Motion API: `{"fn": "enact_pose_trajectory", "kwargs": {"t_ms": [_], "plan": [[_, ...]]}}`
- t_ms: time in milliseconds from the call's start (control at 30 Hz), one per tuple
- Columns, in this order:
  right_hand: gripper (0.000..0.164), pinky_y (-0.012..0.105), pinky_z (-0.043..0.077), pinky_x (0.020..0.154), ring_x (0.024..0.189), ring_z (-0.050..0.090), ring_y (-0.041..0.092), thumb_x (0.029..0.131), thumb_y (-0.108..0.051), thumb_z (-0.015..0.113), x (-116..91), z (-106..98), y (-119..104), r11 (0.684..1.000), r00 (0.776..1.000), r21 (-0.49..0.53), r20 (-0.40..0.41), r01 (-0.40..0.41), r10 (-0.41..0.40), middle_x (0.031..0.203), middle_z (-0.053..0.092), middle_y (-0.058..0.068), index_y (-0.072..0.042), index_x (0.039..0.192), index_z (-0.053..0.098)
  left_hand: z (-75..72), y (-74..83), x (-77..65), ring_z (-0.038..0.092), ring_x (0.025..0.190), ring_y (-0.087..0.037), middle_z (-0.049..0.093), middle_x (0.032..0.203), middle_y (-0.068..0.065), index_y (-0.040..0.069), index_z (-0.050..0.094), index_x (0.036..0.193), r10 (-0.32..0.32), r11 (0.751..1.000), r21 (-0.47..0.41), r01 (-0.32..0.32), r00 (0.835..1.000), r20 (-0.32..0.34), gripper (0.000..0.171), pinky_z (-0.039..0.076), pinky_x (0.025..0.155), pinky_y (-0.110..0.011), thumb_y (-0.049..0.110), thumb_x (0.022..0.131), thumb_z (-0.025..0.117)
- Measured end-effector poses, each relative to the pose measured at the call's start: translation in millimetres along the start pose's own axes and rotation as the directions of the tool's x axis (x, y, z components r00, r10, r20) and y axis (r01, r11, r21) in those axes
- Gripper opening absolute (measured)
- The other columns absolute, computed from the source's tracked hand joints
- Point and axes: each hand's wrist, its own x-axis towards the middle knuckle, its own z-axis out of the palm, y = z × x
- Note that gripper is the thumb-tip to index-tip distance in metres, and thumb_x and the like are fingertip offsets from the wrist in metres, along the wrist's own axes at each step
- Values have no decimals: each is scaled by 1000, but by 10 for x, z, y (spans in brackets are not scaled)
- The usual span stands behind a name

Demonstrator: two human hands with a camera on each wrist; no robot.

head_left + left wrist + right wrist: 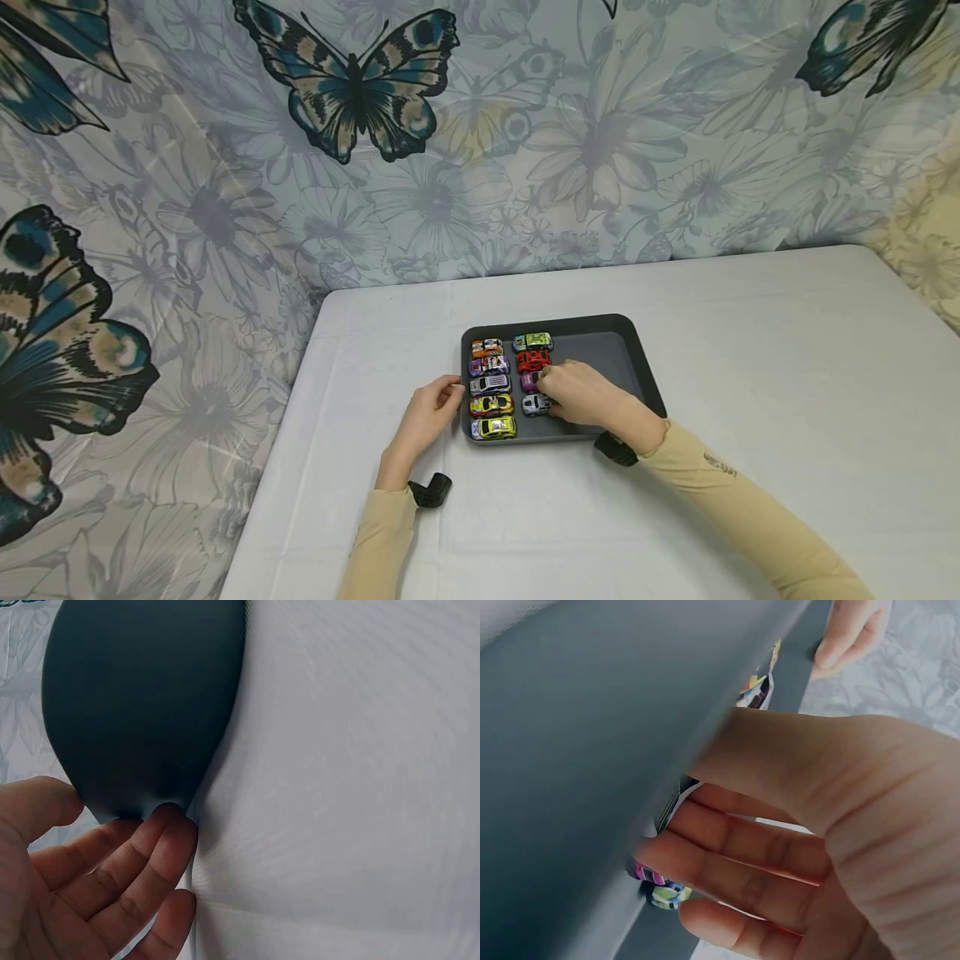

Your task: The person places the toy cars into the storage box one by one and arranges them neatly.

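A dark grey tray (592, 350) holds toy cars in two columns. My left hand (429, 414) is at its left side; in the left wrist view, the thumb and curled fingers (169, 847) hold the tray's edge. My right hand (585, 393) reaches over the tray into the second column. Its thumb and fingers pinch a silver toy car (536, 405), partly hidden by the fingertips. Just behind that car is a purple toy car (529, 382), half covered by the hand. Beyond it sit a red toy car (533, 360) and a green toy car (532, 341).
The left column has an orange car (487, 347), a purple-and-white car (488, 365), a lilac car (490, 384) and two yellow ones, the nearer one (493, 428) by the front rim. A white cloth covers the table (750, 350). Butterfly-patterned fabric (600, 142) hangs behind.
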Motion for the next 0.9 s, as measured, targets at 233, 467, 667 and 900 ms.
{"fn": "enact_pose_trajectory", "kwargs": {"t_ms": [233,467,667,900], "plan": [[22,35,44,63,64,57,19,66,-15,82,-12,12,-8,998,1000,-55,-4,-8,8,74,60,4,-8,75,64,1,10,-3,58,72,-10,65,85,-5,0,63,112,5,1000,-1,-5,1000,1,27,48,67,-26,19,95,54],[25,35,44,61,63,57,19,65,-17,83,-31,24,-16,997,1000,-81,-31,-5,3,75,61,3,-9,78,64,6,8,0,58,74,-10,65,87,-5,0,62,113,-1,1000,-7,1,1000,7,28,49,69,-27,19,95,54],[26,35,43,61,65,60,19,64,-20,83,-53,-3,-19,994,999,-105,-47,-15,10,76,62,2,-10,80,65,16,-2,6,59,74,-10,65,87,-5,0,62,113,4,1000,-2,-4,1000,7,28,49,69,-27,19,95,53],[28,32,40,58,64,58,17,68,-25,82,-72,-58,-19,993,997,-115,-78,-23,14,75,61,2,-8,87,69,-4,-35,-5,58,73,-10,65,87,-3,2,62,115,-10,999,32,9,1000,11,29,48,67,-26,21,96,51]]}}
